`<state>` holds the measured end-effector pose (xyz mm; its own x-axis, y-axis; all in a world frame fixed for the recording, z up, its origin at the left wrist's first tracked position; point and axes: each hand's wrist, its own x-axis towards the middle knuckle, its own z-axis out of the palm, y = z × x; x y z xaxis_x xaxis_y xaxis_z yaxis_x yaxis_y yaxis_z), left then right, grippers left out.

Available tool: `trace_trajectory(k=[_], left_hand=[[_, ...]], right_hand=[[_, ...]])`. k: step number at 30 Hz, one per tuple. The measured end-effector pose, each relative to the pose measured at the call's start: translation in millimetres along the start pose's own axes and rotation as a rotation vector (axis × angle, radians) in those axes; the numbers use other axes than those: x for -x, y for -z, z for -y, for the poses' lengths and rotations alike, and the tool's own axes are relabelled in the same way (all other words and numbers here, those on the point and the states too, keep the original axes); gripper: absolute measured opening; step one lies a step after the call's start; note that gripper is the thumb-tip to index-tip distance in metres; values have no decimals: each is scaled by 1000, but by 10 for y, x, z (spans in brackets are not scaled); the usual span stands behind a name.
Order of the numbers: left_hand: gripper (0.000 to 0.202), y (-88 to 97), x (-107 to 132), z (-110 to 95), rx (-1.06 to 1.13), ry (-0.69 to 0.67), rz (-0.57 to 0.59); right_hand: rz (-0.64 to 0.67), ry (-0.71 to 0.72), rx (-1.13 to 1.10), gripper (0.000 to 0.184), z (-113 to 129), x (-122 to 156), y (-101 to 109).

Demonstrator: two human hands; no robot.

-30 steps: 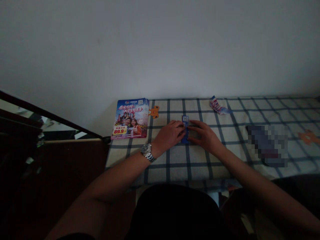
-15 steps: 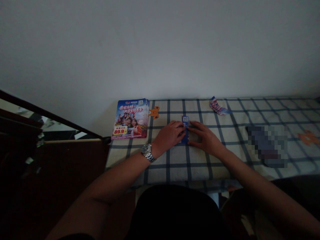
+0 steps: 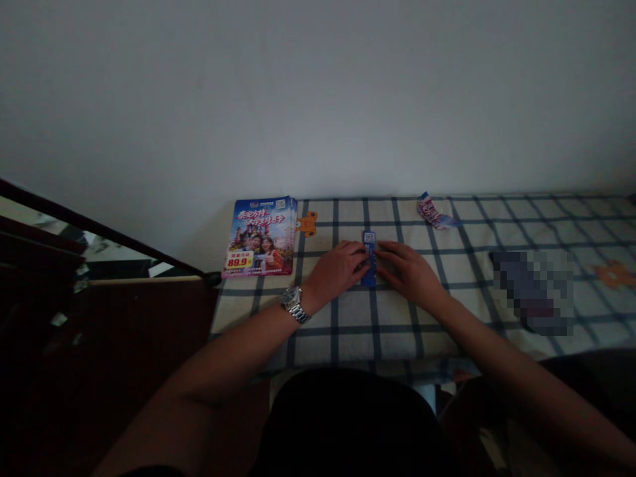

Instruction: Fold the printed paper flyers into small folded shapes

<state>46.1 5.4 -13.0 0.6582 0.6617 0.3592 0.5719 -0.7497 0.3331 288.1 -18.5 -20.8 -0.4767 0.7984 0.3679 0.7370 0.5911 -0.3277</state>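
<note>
A narrow folded blue paper strip with a QR code at its top lies upright on the checked cloth. My left hand, a metal watch on its wrist, presses its fingertips on the strip's left edge. From the right, my right hand lays flat fingers against the strip's other edge. Both hands pin the strip down on the cloth; its middle is hidden under the fingers.
A stack of colourful flyers lies at the cloth's far left corner. A folded flyer piece rests near the wall. A blurred dark object sits at right. A dark wooden board is at left.
My right hand has slid slightly along the strip's right edge. The strip and my left hand stay where they were.
</note>
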Motion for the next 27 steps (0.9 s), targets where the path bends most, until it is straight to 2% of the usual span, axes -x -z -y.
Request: trace_trajectory(k=[8,16,27], left_hand=[[24,17,-4,-18,3,9,0],[24,-5,2,-2,3,12,1],[22,6,7,-6,5,13,-4]], right_hand=[[20,-49,73,32,-1,-120,27],[1,-86,172,37,-127,-313,-64],[-77,-113,132,38,-190,-348,-145]])
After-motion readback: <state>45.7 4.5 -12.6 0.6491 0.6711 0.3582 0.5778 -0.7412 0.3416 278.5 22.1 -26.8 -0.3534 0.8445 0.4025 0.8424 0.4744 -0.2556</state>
